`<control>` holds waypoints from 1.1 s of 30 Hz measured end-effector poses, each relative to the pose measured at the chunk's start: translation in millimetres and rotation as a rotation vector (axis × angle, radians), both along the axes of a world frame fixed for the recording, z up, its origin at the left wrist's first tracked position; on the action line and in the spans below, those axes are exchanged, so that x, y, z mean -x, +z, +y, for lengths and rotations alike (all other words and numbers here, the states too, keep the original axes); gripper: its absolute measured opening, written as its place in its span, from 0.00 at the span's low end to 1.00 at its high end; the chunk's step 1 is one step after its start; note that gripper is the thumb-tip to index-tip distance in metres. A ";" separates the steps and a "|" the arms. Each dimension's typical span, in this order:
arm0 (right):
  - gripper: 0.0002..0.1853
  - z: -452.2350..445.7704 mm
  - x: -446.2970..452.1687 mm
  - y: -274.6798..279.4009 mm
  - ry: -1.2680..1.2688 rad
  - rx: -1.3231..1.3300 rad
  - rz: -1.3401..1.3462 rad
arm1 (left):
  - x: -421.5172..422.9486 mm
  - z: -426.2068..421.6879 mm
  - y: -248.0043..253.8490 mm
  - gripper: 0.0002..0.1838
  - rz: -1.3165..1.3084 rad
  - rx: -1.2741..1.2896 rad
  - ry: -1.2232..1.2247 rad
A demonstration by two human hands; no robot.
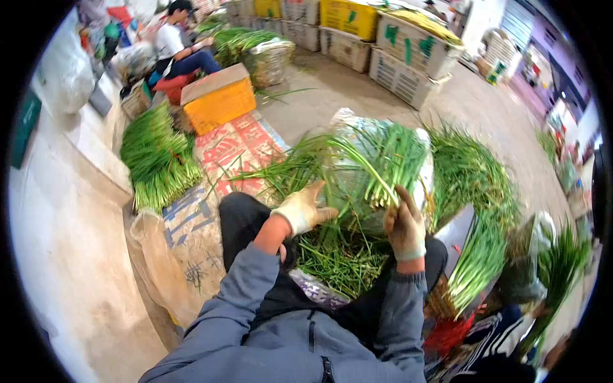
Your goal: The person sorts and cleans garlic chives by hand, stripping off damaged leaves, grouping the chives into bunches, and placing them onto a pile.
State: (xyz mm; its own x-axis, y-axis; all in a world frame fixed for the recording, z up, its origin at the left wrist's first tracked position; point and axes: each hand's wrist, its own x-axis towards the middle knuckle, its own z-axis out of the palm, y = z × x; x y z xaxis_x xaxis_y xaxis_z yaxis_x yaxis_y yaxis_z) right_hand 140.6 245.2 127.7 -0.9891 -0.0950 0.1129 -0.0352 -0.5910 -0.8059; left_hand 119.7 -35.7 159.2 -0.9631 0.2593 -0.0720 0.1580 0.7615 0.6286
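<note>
Floor: spans the area ahead; crates (402, 76) stand on it, and a person (181, 48) sits at far left.
Loose scallion heap (472, 169): lies to the right of the plastic-covered surface (343, 122).
Scallion pile (399, 150): rests on the surface, directly beyond the right hand (407, 231), white ends toward the wearer.
Leafy scraps (338, 263): lie between the knees, below both hands.
Right hand: gloved, raised at the near edge of the pile, index finger pointing up; thumb and finger appear to pinch the white end of the held scallion (365, 161).
Left hand (302, 210): gloved, open and apparently unladen; thumb points right, fingers extend forward beside loose leaves.
Held scallion: located above and between the hands; long axis slants forward-left from the right hand, the nearer one, placing its leaves ahead of the left fingertips.
</note>
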 end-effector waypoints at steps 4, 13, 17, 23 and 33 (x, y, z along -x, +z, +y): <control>0.21 -20.6 9.2 -7.8 0.425 -0.847 -0.305 | 9.3 -97.5 18.9 0.31 0.190 -0.516 0.323; 0.16 -57.8 74.7 -52.2 0.329 -0.421 -0.623 | 174.6 -305.0 -420.3 0.19 -0.049 -0.092 0.867; 0.19 -52.3 90.7 -109.2 0.383 -0.308 -0.676 | 236.2 -296.4 -480.7 0.18 -0.005 0.359 1.045; 0.31 -76.8 103.7 -144.9 0.310 -0.356 -0.678 | 283.9 -313.0 -465.4 0.19 0.208 0.719 0.643; 0.25 -159.7 156.2 -187.9 0.463 -0.909 -0.867 | 164.7 -180.8 -347.6 0.10 -0.546 -0.409 0.737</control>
State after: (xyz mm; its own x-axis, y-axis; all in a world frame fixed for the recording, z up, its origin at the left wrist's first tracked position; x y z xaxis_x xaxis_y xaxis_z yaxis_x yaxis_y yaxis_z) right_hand -15.5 85.5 -60.2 -0.5653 -0.1444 -0.8121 0.7406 0.3447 -0.5768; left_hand -45.0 -216.5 -188.4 -0.7547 -0.2851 -0.5909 -0.6544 0.2621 0.7093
